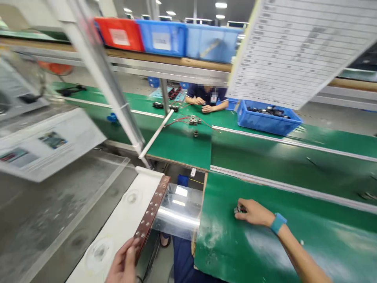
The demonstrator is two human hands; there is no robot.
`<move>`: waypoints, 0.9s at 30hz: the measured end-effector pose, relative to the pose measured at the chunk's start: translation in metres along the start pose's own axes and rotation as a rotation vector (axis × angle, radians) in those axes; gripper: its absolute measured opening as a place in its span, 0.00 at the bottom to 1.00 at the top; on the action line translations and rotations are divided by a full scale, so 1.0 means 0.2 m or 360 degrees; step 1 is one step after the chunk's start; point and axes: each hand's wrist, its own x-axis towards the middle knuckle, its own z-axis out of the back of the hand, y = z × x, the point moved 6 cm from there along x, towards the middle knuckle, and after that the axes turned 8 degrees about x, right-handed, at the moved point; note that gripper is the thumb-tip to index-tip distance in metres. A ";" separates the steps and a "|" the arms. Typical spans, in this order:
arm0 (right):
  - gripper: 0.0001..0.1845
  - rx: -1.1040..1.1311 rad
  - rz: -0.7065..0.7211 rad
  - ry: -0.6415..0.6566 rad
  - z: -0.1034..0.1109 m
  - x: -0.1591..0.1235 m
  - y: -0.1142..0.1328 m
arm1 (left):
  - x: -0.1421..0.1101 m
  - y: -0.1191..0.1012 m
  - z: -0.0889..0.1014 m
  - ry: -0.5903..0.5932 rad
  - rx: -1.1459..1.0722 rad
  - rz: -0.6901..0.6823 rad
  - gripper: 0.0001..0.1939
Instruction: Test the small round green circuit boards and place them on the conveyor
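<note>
My right hand (253,212) rests on the green bench top (265,243), fingers curled around a small dark metal part (240,209). A blue band sits on that wrist. My left hand (123,265) is at the bottom edge, its fingers lying against the near end of a long brown strip with rows of holes (151,212). The strip runs along the edge of a white board (118,232). A clear plastic sheet (179,212) hangs in the gap between board and bench.
A green conveyor (288,157) crosses ahead, with small wired parts (193,121) on it. A co-worker sits opposite, hands (203,106) together. A blue bin of dark parts (266,118) stands to the right. Red and blue bins (161,37) line an overhead shelf. A printed sheet (294,51) hangs top right.
</note>
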 end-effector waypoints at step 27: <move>0.26 -0.0671 0.2091 0.0688 -1.62 0.35 2.35 | -0.52 0.40 -0.15 0.0591 -0.1550 0.0541 0.33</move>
